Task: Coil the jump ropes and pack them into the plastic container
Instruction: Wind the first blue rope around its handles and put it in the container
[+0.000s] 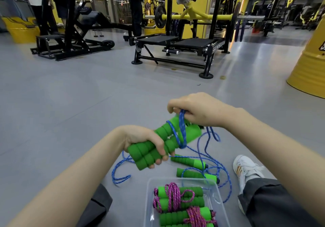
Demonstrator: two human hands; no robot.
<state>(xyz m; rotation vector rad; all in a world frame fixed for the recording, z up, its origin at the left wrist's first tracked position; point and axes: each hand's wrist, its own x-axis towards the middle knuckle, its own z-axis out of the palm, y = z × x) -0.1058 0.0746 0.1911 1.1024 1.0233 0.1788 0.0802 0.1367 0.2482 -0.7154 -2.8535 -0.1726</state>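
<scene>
Done: two pink ropes coiled, lying in container between your knees.
In hand: your left hand grips paired handles; right hand pinches blue rope. Few turns wound round handles, long tail loose on floor.
Left to do: finish wrap, pack it. Second handles on floor beside container, likely uncoiled.
Room: floor open ahead and left. Shoe near tail at right, snag risk. Container's right side looks free.

Bright overhead light glares off floor; edges perhaps warped.
</scene>
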